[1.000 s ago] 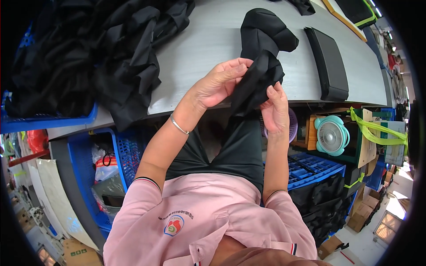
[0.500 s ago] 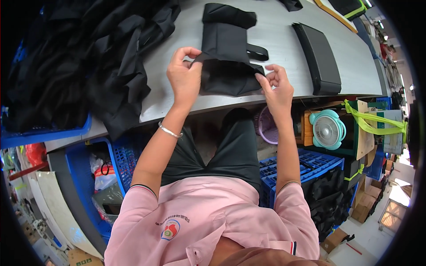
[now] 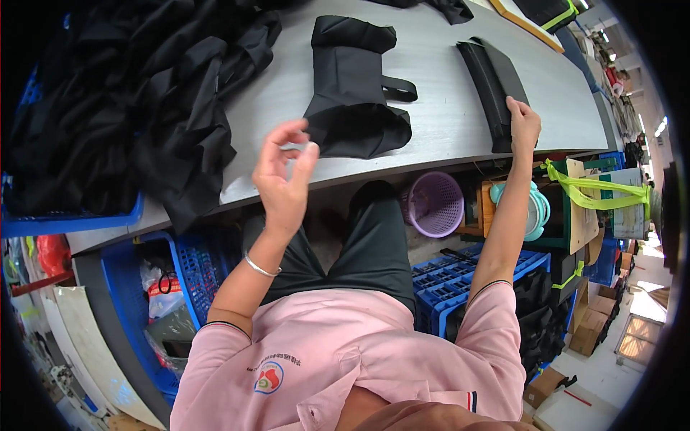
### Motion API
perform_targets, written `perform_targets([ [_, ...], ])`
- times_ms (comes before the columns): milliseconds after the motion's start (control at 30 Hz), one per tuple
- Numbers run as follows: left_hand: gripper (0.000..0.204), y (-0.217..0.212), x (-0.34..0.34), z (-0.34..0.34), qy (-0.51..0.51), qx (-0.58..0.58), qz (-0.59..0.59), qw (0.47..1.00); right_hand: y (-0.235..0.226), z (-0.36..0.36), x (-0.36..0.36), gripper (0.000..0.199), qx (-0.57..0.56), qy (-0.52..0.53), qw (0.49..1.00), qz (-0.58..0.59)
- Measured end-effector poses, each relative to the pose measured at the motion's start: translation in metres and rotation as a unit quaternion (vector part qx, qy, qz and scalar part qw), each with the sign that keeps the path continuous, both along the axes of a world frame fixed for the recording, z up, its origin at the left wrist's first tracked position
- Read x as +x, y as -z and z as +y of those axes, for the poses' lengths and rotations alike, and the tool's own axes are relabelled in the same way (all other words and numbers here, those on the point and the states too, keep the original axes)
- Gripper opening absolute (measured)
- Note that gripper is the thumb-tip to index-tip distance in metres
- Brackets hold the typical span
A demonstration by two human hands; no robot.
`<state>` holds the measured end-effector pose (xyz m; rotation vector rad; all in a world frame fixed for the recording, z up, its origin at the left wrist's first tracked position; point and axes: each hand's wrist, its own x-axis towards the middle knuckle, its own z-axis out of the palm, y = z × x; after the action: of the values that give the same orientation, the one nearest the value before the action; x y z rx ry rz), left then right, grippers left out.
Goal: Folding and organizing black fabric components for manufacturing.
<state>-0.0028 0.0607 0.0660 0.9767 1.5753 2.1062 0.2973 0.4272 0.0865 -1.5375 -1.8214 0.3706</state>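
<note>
Right of the limp black fabric piece [image 3: 356, 90] on the counter [image 3: 438, 122], her right hand [image 3: 523, 123] grips a stiff, light black pad [image 3: 494, 82] by its near end, while the left hand [image 3: 284, 179] hovers half-curled, empty.

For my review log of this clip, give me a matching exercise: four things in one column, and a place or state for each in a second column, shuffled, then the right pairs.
Things:
1. folded black pouch
2. long flat black case
3. lilac basket
4. heap of black fabric

Places or states:
A. under the table edge, beside the person's knee
B. piled on the left of the grey table
C. touched by the right hand
D. lying free on the table, just beyond the raised left hand

Pairs: 1-D, 2-C, 3-A, 4-B
</note>
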Motion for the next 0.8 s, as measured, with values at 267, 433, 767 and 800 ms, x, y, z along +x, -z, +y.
perform_targets([
  [267,0.093,-0.005,0.054,-0.001,0.359,0.008,-0.199,0.912,-0.02,-0.237,-0.081,0.009,0.381,-0.139,0.914,-0.008],
  [433,0.11,0.023,0.043,-0.006,0.413,0.016,-0.295,0.861,-0.003,-0.337,-0.079,0.009,0.091,-0.4,0.904,0.119],
  [767,0.064,0.0,0.057,-0.036,0.325,0.01,-0.4,0.857,0.006,-0.368,-0.067,0.009,-0.129,-0.34,0.912,0.192],
  [800,0.064,0.002,0.057,-0.038,0.322,0.011,-0.401,0.858,0.005,-0.369,-0.07,0.009,-0.043,-0.311,0.94,0.137],
])
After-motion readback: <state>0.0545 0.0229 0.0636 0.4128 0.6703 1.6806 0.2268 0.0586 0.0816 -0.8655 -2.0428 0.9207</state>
